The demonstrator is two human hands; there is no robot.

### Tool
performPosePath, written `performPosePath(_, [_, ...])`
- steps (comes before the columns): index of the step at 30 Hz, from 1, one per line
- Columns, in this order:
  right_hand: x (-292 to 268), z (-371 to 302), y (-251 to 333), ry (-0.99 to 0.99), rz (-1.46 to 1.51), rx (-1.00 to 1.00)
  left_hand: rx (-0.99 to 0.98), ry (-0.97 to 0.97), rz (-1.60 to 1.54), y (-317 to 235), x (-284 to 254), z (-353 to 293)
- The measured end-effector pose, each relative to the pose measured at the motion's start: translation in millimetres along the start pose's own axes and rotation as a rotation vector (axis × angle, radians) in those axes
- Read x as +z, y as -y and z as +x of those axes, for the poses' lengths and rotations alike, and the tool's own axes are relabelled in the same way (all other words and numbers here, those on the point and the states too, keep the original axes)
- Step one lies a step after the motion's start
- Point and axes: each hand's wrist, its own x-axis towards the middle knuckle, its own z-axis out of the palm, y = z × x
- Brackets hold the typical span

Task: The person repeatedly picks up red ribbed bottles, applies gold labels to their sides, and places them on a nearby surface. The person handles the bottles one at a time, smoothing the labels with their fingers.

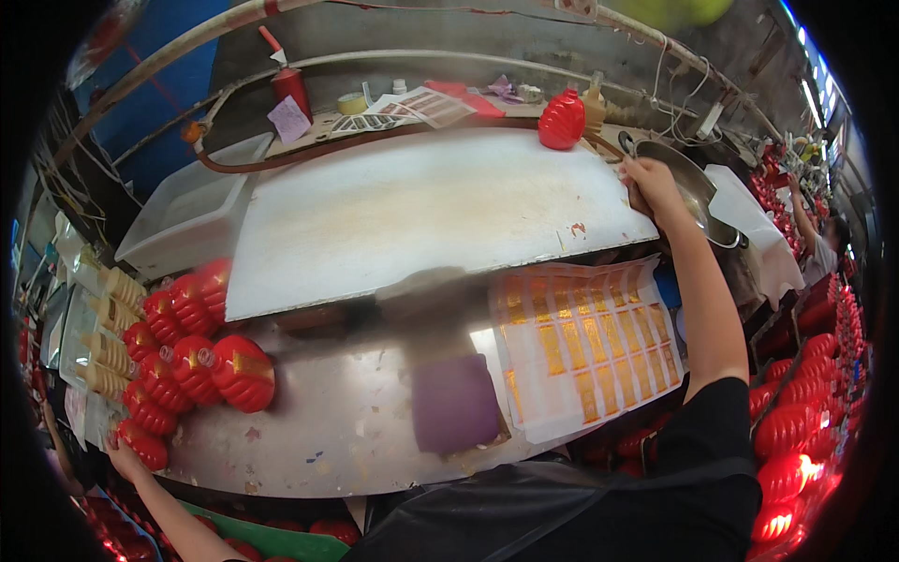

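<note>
At the lower left, my left hand (124,457) is closed around the neck end of a red ribbed plastic bottle (143,444) lying on its side. More red bottles (243,374) lie in rows beyond it on the metal worktop (328,421). My right arm stretches forward to the far right. There my right hand (653,189) has curled fingers, between the right edge of a white board (440,206) and a metal pan (691,183); what it grips is hidden. One red bottle (562,122) stands upright on the board's far edge.
A sheet of gold stickers (590,347) and a purple pad (456,405) lie on the worktop. Beige bottles (105,365) and a translucent bin (178,220) are at left. A tape roll (352,103) sits at the back. Red bottles (787,426) crowd the right, near another person (824,248).
</note>
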Motion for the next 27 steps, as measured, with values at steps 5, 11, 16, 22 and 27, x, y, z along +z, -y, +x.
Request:
performPosePath(5, [20, 97, 9, -0.273, -0.851, -0.256, -0.114, -0.116, -0.065, -26, -14, -28])
performPosePath(11, [64, 186, 23, -0.294, -1.071, -0.351, -0.058, -0.023, -0.440, -76, -26, -77])
performPosePath(16, [85, 234, 18, -0.234, -1.075, -0.322, 0.041, 0.142, -0.397, -141, -20, -122])
performPosePath(22, [78, 241, 25, -0.162, -1.181, -0.352, 0.162, 0.252, -0.519, -231, 8, -176])
performPosePath(27, [48, 211, 42, 0.011, -1.167, -0.252, 0.238, 0.306, -0.627, -318, 52, -245])
